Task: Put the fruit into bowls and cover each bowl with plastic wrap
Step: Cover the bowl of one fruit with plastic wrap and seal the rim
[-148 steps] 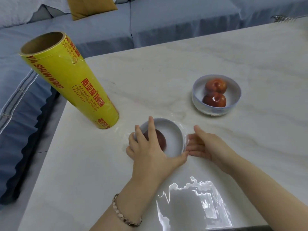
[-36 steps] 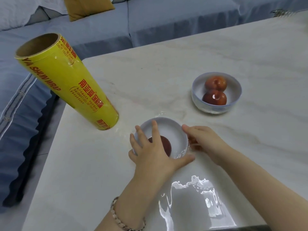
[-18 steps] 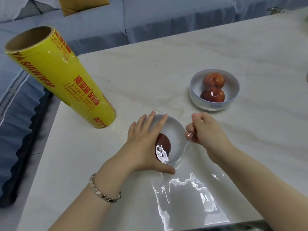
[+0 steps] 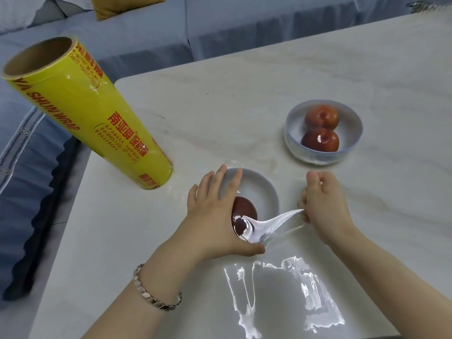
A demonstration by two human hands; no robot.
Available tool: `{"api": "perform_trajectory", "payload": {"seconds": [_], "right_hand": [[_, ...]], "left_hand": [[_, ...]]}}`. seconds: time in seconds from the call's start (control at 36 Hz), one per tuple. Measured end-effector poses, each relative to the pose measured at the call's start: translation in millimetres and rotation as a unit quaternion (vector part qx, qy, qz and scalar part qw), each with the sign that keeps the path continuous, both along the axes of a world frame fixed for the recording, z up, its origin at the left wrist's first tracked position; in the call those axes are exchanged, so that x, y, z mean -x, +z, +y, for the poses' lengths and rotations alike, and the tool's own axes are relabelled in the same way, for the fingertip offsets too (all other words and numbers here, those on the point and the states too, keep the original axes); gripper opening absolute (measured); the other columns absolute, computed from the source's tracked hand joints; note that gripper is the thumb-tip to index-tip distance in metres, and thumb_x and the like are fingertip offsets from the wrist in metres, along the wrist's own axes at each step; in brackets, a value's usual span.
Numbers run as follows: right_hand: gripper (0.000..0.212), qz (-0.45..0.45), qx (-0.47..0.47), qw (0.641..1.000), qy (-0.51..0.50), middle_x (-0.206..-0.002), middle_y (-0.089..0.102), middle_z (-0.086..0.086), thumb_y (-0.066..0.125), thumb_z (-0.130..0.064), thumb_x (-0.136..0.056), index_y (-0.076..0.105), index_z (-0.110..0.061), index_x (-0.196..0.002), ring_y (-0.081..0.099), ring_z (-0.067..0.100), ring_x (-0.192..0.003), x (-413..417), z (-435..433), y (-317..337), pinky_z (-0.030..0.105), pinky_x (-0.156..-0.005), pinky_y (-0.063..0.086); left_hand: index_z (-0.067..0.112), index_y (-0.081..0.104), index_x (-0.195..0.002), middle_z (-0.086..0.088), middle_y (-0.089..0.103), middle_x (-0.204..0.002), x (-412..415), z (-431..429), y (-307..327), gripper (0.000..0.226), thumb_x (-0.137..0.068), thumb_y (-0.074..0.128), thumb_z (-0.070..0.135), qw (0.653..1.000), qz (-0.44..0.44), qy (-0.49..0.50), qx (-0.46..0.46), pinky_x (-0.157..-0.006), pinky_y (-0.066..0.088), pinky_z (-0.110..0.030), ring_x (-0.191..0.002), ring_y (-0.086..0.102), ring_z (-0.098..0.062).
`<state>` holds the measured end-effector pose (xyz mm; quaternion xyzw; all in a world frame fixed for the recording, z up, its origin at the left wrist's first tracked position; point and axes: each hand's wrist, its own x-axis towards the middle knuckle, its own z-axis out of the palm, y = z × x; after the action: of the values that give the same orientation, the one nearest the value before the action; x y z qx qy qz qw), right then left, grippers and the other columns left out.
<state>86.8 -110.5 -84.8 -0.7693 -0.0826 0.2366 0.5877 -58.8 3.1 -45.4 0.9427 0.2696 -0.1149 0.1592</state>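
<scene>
A white bowl (image 4: 263, 192) near the table's front holds one dark red fruit (image 4: 247, 210). My left hand (image 4: 212, 216) lies flat over the bowl's left rim, fingers spread, thumb pressing the wrap at the near rim. Clear plastic wrap (image 4: 274, 223) stretches from the bowl to my right hand (image 4: 322, 204), which pinches its edge just right of the bowl. A second bowl (image 4: 296, 140) at the back right holds two red fruits (image 4: 320, 129) under a shiny film.
A tall yellow roll of plastic wrap (image 4: 97, 123) stands leaning on the table's left side. A loose crumpled sheet of wrap (image 4: 283, 297) lies at the front edge. A blue sofa (image 4: 220, 25) runs behind and left of the marble table (image 4: 244, 94).
My right hand has closed on the wrap's edge and pulled it rightward, away from the bowl. My left hand has shifted to lie flatter across the bowl's left rim.
</scene>
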Motion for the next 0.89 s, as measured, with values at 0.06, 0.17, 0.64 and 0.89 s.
{"api": "perform_trajectory", "payload": {"seconds": [0.06, 0.17, 0.64, 0.89], "right_hand": [[0.028, -0.03, 0.037, 0.999, 0.004, -0.063, 0.043, 0.003, 0.035, -0.032, -0.095, 0.035, -0.021, -0.069, 0.043, 0.02, -0.065, 0, 1, -13, 0.031, -0.062, 0.034], [0.019, -0.065, 0.093, 0.993, 0.011, -0.073, 0.048, 0.002, 0.038, -0.024, -0.097, 0.044, -0.009, -0.088, 0.045, 0.022, -0.08, 0, 10, -19, 0.025, -0.063, 0.024], [0.028, 0.225, -0.015, 0.964, 0.139, -0.063, 0.052, 0.006, 0.055, -0.034, -0.089, 0.055, -0.01, -0.075, 0.047, 0.017, -0.057, 20, -8, 13, 0.025, -0.056, 0.041], [0.022, 0.018, -0.046, 0.997, 0.067, -0.057, 0.053, -0.004, 0.04, -0.022, -0.096, 0.046, -0.016, -0.076, 0.048, 0.008, -0.054, 36, -5, 19, 0.02, -0.063, 0.041]], "left_hand": [[0.038, -0.024, -0.142, 0.012, -0.028, -0.152, 0, -1, 0, 0.135, -0.052, 0.07, 0.073, 1.0, 0.0, 0.009, 0.0, -0.117, -0.005, -0.043, -0.141, -0.023, -0.015], [0.04, -0.025, -0.141, 0.012, -0.027, -0.152, -2, -7, -1, 0.134, -0.051, 0.068, 0.075, 0.999, -0.009, 0.041, -0.001, -0.117, -0.004, -0.044, -0.142, -0.022, -0.015], [0.041, -0.026, -0.14, -0.003, -0.032, -0.152, 2, -23, 14, 0.14, -0.047, 0.073, 0.074, 0.983, 0.029, 0.171, 0.063, -0.114, 0.005, -0.048, -0.143, -0.02, -0.028], [0.044, -0.024, -0.14, 0.003, -0.03, -0.154, 1, 1, 2, 0.14, -0.044, 0.072, 0.075, 0.998, -0.005, 0.045, 0.036, -0.117, -0.007, -0.045, -0.142, -0.027, -0.023]]}}
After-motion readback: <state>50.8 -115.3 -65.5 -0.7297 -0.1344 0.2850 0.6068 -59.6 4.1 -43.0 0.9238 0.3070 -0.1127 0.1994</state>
